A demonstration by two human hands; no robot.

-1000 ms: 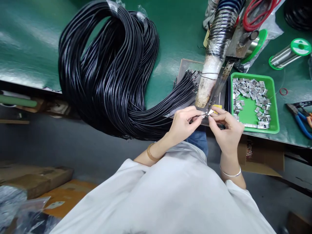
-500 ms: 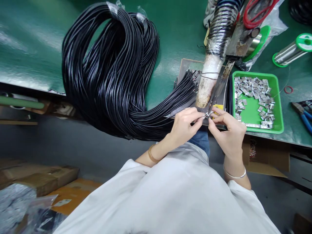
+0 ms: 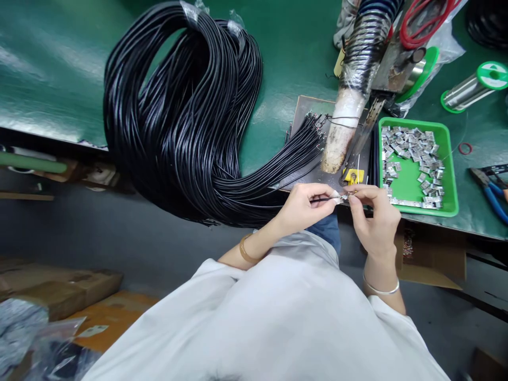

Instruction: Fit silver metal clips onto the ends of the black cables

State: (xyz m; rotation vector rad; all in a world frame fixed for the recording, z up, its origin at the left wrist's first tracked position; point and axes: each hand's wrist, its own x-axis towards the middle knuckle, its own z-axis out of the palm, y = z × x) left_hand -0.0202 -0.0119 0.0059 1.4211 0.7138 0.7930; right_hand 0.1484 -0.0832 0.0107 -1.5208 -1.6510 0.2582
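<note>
My left hand (image 3: 305, 205) pinches a thin black cable (image 3: 319, 200) close to its end, at the front edge of the bench. Against that end, my right hand (image 3: 372, 212) holds a small metal connector (image 3: 344, 197) between thumb and fingertips; fine detail there is too small to make out. Just beyond the fingers is a yellow piece (image 3: 354, 175) below the tip of a slanted metal arm (image 3: 367, 124). To the left lies a large bundle of black cables (image 3: 178, 116), with stripped ends fanned out on a dark board (image 3: 305, 106).
A green tray (image 3: 453, 169) of small metal connectors stands right of my right hand. A taped hose (image 3: 349, 100) hangs low over the board. Solder wire spools (image 3: 462, 95), a red ring (image 3: 465, 147) and blue-handled pliers (image 3: 494, 196) lie farther right.
Both hands have drawn slightly toward me, away from the metal arm's tip. The cable in my left fingers now shows, and more of the yellow piece is uncovered.
</note>
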